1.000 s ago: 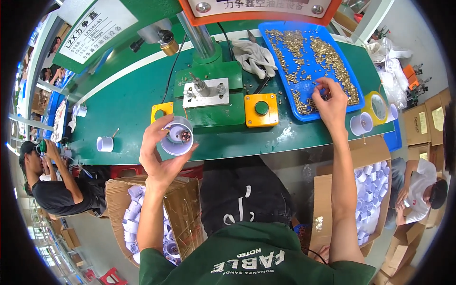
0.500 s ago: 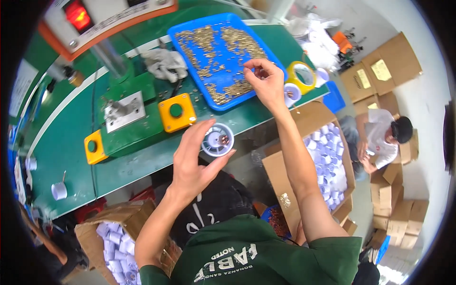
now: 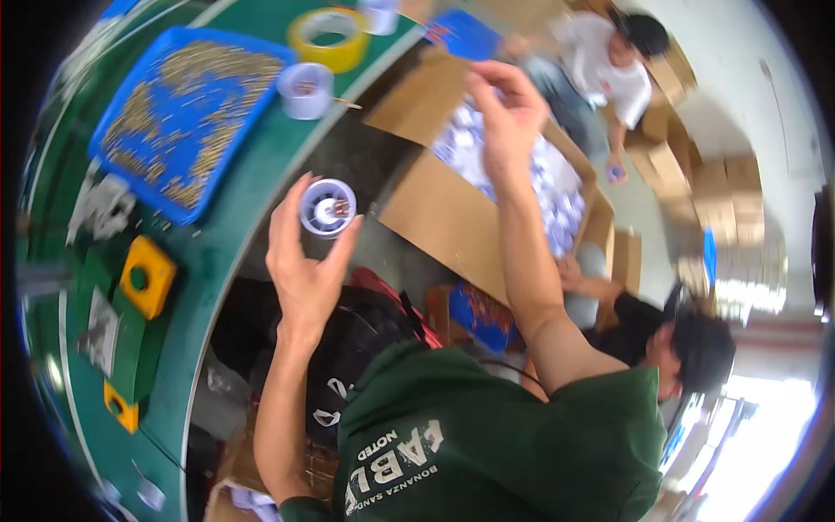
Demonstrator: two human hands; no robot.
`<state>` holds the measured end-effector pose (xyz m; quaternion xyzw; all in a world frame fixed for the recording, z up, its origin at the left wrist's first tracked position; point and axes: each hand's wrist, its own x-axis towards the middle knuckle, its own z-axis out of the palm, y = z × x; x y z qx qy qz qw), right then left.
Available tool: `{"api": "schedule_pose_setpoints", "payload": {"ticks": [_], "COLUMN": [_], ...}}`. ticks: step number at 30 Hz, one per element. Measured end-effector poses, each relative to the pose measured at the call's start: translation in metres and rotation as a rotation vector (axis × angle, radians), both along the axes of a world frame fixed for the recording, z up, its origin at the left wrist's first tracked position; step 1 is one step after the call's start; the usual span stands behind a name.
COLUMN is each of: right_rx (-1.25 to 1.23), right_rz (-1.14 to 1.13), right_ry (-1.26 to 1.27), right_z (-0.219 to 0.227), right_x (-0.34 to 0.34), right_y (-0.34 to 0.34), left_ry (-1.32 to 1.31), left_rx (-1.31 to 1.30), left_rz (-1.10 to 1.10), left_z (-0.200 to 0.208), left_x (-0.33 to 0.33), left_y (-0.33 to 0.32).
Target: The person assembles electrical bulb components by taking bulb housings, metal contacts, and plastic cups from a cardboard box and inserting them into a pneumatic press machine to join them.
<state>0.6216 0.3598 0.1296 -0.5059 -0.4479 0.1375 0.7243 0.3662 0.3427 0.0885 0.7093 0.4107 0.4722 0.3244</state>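
Note:
My left hand [image 3: 304, 270] grips a round white plastic cup [image 3: 304, 207] between thumb and fingers, its open end facing up. A white hub and small copper-coloured pieces [image 3: 340, 209] show inside it. My right hand [image 3: 511, 117] is raised over an open cardboard box [image 3: 444, 230], its fingers curled in toward the thumb. Blur keeps me from making out what it may hold. Many white plastic cups [image 3: 557, 187] fill that box. On the green bench, a blue tray [image 3: 252, 117] bears small brass-coloured pins [image 3: 213, 70].
By the tray are a yellow tape roll [image 3: 329, 39] and a white cup [image 3: 306, 91] with small pieces inside. A green press base with yellow button boxes [image 3: 148, 277] stands at left. Two people [image 3: 600, 61] work at right. A blue container [image 3: 483, 322] of reddish pieces sits beneath.
The view has swung to the right. My right hand has gone from over the tray of pins to above the box of white cups. My left hand still holds its cup.

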Motion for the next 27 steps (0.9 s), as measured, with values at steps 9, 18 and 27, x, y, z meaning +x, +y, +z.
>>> {"api": "schedule_pose_setpoints", "payload": {"ticks": [9, 18, 27], "right_rx": [-0.339, -0.357, -0.071], "right_rz": [-0.031, -0.191, -0.446], "right_ry": [0.772, 1.066, 0.482], "right_z": [-0.128, -0.190, -0.121], "right_x": [-0.033, -0.033, 0.104], "right_y": [-0.080, -0.105, -0.139], "left_ry": [0.077, 0.093, 0.077], "left_rx": [-0.224, -0.360, -0.858], "left_rz": [-0.285, -0.391, -0.507], "left_z": [-0.099, -0.120, -0.196], "left_x": [0.053, 0.083, 0.132], "left_y": [-0.051, -0.082, -0.103]}}
